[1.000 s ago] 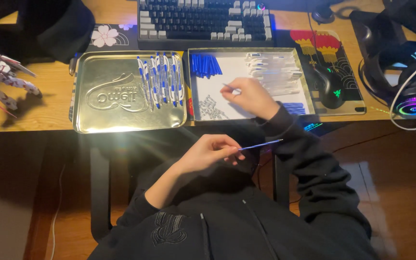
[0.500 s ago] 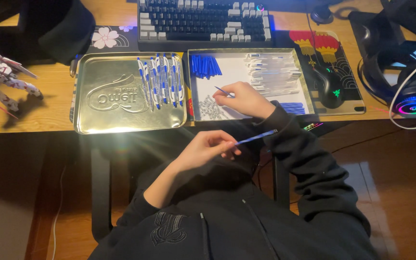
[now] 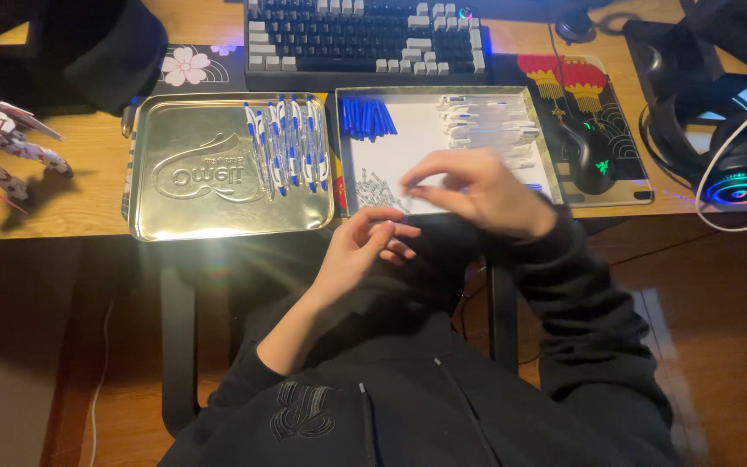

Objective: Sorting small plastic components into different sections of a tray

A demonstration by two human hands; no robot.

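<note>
Head view, compared with a second ago: right hand [image 3: 477,190] lifted off the small parts and drawn back toward 6 o'clock. Left hand [image 3: 365,246] raised to meet it at the near rim of the white-lined rectangular tray [image 3: 421,147]. Thin blue rod held by the left hand before, now hidden between the hands. Probably a joining of two small pieces.

Right fingers [image 3: 412,183] pinched thumb to forefinger on something too small to tell. Left fingers [image 3: 391,232] curled, tips pressed together.

Inside the white-lined tray: short blue tubes [image 3: 369,117] at 11 o'clock, white plastic barrels [image 3: 486,125] at 1 o'clock, small grey parts [image 3: 378,186] at 7 o'clock.

On the worktop at 9 o'clock, gold embossed metal tray [image 3: 201,173] holding a row of white-and-blue pens [image 3: 287,147] along its 3 o'clock side.
</note>
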